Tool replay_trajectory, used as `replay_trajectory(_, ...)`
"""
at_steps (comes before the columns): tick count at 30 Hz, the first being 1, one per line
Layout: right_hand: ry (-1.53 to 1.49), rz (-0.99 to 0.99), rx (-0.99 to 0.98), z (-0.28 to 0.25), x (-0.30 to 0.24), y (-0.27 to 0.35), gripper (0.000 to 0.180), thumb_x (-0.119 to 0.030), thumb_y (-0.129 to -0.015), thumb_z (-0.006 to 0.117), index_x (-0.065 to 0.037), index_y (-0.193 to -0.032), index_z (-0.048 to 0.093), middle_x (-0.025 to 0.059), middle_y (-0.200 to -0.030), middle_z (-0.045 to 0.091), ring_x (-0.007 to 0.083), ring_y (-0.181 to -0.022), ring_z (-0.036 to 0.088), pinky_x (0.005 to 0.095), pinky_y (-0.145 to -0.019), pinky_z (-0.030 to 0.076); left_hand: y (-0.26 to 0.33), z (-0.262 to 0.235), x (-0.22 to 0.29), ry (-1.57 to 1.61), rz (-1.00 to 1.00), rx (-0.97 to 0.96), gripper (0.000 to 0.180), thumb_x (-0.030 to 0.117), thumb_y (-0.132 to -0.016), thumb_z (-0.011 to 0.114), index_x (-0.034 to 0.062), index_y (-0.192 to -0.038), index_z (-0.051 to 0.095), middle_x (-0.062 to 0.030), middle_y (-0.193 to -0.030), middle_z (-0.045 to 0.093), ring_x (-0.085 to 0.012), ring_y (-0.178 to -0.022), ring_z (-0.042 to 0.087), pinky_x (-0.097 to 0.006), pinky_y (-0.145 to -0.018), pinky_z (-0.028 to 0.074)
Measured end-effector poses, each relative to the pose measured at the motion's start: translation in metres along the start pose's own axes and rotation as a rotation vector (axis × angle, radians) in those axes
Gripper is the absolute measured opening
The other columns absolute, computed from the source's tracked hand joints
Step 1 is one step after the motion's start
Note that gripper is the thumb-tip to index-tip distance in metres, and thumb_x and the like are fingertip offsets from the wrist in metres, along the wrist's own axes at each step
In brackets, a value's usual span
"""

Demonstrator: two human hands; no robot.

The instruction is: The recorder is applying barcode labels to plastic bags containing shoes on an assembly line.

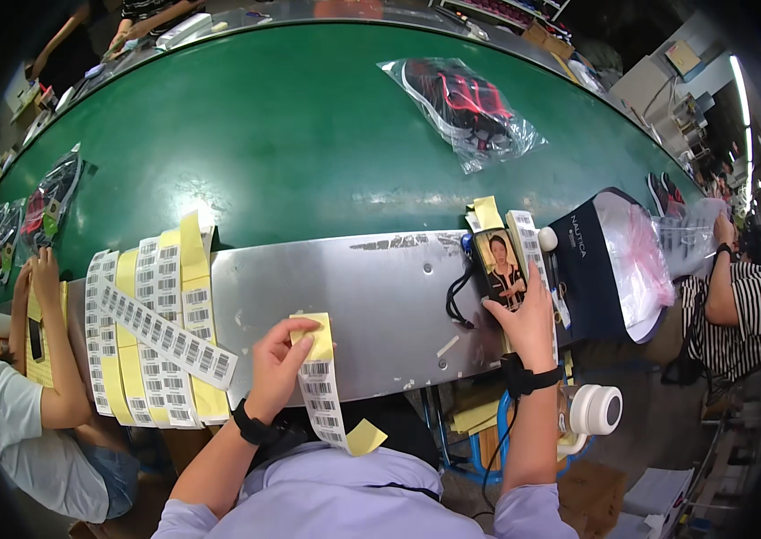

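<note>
Left hand pinches the top of a strip of barcode stickers, yellow backing, strip hangs off the near edge of the metal counter toward the person's chest, tail curled up at the bottom. Right hand rests on a phone standing at the counter's right end, fingers closed loosely on its lower edge, thumb on the screen side; black cable loops just left of it. More sticker strips fan out well left of the left hand, one laid diagonally across the others. Another strip stands just above the right hand beside the phone. Dark bag with clear plastic just right of the right hand. Beyond both hands, green belt carrying a bagged shoe. Coworkers' arms at far left and right.
</note>
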State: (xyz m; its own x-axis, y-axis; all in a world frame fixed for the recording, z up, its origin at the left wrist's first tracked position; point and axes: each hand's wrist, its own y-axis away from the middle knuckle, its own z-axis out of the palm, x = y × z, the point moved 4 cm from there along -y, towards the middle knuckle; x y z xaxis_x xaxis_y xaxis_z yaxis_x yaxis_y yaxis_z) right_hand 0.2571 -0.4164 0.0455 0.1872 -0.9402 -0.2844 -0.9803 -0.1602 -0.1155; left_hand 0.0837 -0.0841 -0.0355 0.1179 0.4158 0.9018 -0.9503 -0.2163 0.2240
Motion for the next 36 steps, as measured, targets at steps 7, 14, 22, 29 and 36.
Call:
replay_trajectory(7,-0.051,0.073,0.084,0.005,-0.005,0.007,0.091,-0.019,-0.073,0.083,0.006,-0.145,0.033,0.0259,-0.126,0.055,0.0422,-0.118,0.048,0.0482,-0.104,0.039,0.000,0.000,0.002,-0.003,0.010,-0.048,0.023,0.002,-0.098,0.055,-0.0048,-0.119,0.060,-0.0120,-0.107,0.067,-0.0191,-0.098,0.070,-0.029,-0.083,0.056)
replay_trajectory(14,-0.015,0.204,0.253,0.001,0.000,0.014,0.083,-0.021,-0.073,0.082,0.009,-0.137,0.039,0.0295,-0.120,0.057,0.0444,-0.114,0.050,0.0504,-0.101,0.041,-0.002,0.003,0.006,-0.002,0.004,-0.085,0.023,0.001,-0.098,0.054,-0.0044,-0.120,0.058,-0.0151,-0.112,0.066,-0.0217,-0.099,0.070,-0.030,-0.085,0.055)
replay_trajectory(22,0.103,0.143,0.201,-0.003,0.006,0.016,0.067,-0.029,-0.083,0.077,0.006,-0.131,0.046,0.0262,-0.112,0.063,0.0430,-0.109,0.056,0.0487,-0.098,0.044,-0.001,0.004,0.007,-0.027,0.020,-0.070,0.024,0.001,-0.097,0.054,-0.0038,-0.121,0.057,-0.0154,-0.111,0.067,-0.0222,-0.099,0.070,-0.030,-0.085,0.056)
replay_trajectory(29,-0.341,0.046,0.089,-0.025,0.035,0.033,0.041,-0.002,-0.096,0.049,0.003,-0.137,0.045,0.0138,-0.108,0.073,0.0254,-0.113,0.062,0.0370,-0.103,0.043,0.000,0.001,0.006,-0.020,0.014,-0.054,0.023,0.003,-0.099,0.053,-0.0033,-0.120,0.058,-0.0149,-0.108,0.068,-0.0207,-0.097,0.071,-0.029,-0.083,0.056)
replay_trajectory(36,-0.072,-0.089,0.190,-0.025,0.004,0.007,0.058,-0.010,-0.098,0.051,0.005,-0.149,0.029,0.0254,-0.140,0.052,0.0377,-0.125,0.052,0.0428,-0.108,0.037,-0.002,0.000,0.009,0.015,-0.020,-0.013,0.023,0.007,-0.101,0.051,-0.0021,-0.120,0.058,-0.0165,-0.113,0.068,-0.0213,-0.098,0.071,-0.029,-0.084,0.056)
